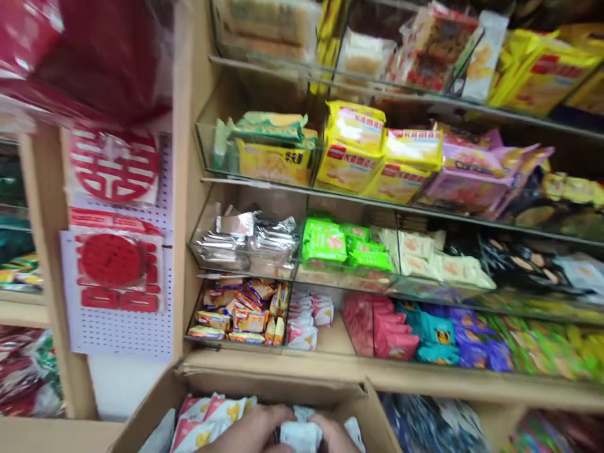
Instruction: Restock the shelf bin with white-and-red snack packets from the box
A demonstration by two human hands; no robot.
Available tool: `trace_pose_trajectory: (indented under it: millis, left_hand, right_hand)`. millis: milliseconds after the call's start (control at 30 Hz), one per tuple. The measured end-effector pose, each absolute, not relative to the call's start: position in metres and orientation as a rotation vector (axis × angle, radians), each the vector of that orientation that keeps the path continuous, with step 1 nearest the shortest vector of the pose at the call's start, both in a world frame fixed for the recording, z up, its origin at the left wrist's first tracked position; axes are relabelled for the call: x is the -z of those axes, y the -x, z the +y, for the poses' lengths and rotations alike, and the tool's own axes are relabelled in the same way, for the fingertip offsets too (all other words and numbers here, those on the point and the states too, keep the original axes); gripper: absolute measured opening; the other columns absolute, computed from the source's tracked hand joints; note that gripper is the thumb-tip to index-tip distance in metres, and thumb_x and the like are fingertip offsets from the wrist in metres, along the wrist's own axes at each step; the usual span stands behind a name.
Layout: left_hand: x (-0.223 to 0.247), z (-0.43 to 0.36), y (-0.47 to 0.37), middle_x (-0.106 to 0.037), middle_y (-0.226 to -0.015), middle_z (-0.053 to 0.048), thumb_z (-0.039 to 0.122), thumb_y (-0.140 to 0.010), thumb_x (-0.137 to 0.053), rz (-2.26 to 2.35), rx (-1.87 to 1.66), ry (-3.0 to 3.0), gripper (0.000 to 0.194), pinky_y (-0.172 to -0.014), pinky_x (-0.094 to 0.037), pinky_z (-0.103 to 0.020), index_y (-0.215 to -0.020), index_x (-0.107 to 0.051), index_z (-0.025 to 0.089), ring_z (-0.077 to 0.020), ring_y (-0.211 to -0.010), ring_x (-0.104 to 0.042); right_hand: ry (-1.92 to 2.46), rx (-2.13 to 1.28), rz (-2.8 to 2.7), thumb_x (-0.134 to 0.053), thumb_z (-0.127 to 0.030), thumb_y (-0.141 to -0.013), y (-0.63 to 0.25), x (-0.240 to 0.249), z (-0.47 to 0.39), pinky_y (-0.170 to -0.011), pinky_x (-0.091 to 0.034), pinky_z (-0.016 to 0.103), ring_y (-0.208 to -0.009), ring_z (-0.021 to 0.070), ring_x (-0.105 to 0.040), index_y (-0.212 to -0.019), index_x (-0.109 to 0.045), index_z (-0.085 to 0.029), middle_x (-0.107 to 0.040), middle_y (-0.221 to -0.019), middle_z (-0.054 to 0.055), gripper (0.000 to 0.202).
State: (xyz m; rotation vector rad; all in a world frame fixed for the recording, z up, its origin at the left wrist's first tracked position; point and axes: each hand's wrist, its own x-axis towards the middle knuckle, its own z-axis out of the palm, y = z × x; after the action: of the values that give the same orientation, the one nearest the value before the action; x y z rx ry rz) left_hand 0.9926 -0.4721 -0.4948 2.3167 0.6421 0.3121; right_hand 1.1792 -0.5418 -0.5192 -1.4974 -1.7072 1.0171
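The left hand [258, 428] and the right hand [334, 435] faced each other low in the view, fingers closed on white packets [301, 436] gathered between them. At least two packets showed there, one just behind the other, inside the open cardboard box [278, 385]. As far as could be judged, the handling was under way and unfinished: these packets were in the grip but had not left the box, and other goods lay around them.

The left hand came in at a slant from the lower edge, knuckles up, fingertips against the packets' left side. The right hand pressed from the opposite side, its fingers pointing forward and inward; both wrists were out of view.

Left of the hands, larger pink-and-white packets [207, 416] filled that side of the box, and another pale packet [353, 433] stood by the right wall. Directly beyond the box, small red-and-white packets [302, 336] were stacked toward the left of their shelf compartment, between orange snack packs [248, 308] and pink packets [395, 336]. Higher shelves held silver packets [226, 242], bright green packets [324, 240] and yellow packs [356, 145]. Farther left, red paper ornaments [116, 165] hung on a pegboard [123, 333].
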Motion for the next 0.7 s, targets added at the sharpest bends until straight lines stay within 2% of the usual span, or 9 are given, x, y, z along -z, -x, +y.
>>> trace_pose_trajectory:
  millis: [33,167,300,467,600,700]
  left_hand:
    - [0.49,-0.475,-0.993,-0.062,-0.084,0.0,0.037,-0.074,-0.051,0.644,-0.302,-2.347,0.029,-0.064,-0.04,-0.018,-0.097,-0.058,0.022,-0.0126,-0.073,-0.054]
    - [0.465,-0.482,-1.0,-0.063,-0.089,-0.003,0.031,-0.076,-0.049,0.585,-0.187,-2.414,0.026,-0.07,-0.039,-0.022,-0.097,-0.059,0.019,-0.0141,-0.077,-0.055]
    - [0.455,-0.478,-1.006,-0.061,-0.077,-0.003,0.035,-0.073,-0.055,0.679,-0.287,-2.213,0.029,-0.06,-0.039,-0.021,-0.091,-0.059,0.013,-0.0121,-0.065,-0.052]
    - [0.461,-0.472,-1.007,-0.053,-0.061,0.002,0.04,-0.064,-0.064,0.728,-0.468,-1.774,0.036,-0.048,-0.033,-0.019,-0.083,-0.054,0.011,-0.007,-0.051,-0.044]
    - [0.465,-0.476,-1.01,-0.05,-0.056,0.004,0.043,-0.057,-0.069,0.792,-0.542,-1.68,0.041,-0.046,-0.031,-0.018,-0.077,-0.053,0.012,-0.0059,-0.048,-0.042]
    - [0.461,-0.481,-1.01,-0.054,-0.065,0.002,0.046,-0.059,-0.067,0.744,-0.553,-1.627,0.043,-0.052,-0.037,-0.018,-0.083,-0.053,0.012,-0.0075,-0.056,-0.049]
  right_hand:
    - [1.472,-1.022,-1.729,-0.065,-0.025,-0.064,-1.181,0.52,-0.542,-0.066,-0.044,0.027,-0.079,0.019,-0.056,-0.09,-0.06,-0.019,-0.062,-0.083,-0.001,0.027]
    - [1.399,-0.983,-1.722,-0.064,-0.028,-0.064,-1.189,0.52,-0.544,-0.061,-0.041,0.025,-0.07,0.0158,-0.054,-0.086,-0.058,-0.016,-0.06,-0.076,-0.001,0.026]
    - [1.235,-1.058,-1.489,-0.061,-0.036,-0.069,-1.189,0.517,-0.543,-0.061,-0.042,0.025,-0.07,0.0142,-0.054,-0.092,-0.053,-0.016,-0.06,-0.079,0.001,0.032]
    - [1.167,-1.104,-1.373,-0.053,-0.041,-0.075,-1.184,0.511,-0.545,-0.053,-0.044,0.025,-0.057,0.0118,-0.055,-0.09,-0.053,-0.015,-0.061,-0.079,0.002,0.03]
    - [1.274,-0.884,-1.454,-0.052,-0.04,-0.077,-1.189,0.516,-0.549,-0.057,-0.046,0.026,-0.062,0.0154,-0.058,-0.086,-0.055,-0.017,-0.062,-0.076,0.003,0.025]
    - [1.333,-0.534,-1.501,-0.056,-0.033,-0.075,-1.193,0.518,-0.55,-0.07,-0.047,0.031,-0.079,0.0194,-0.059,-0.092,-0.056,-0.019,-0.062,-0.088,0.006,0.022]
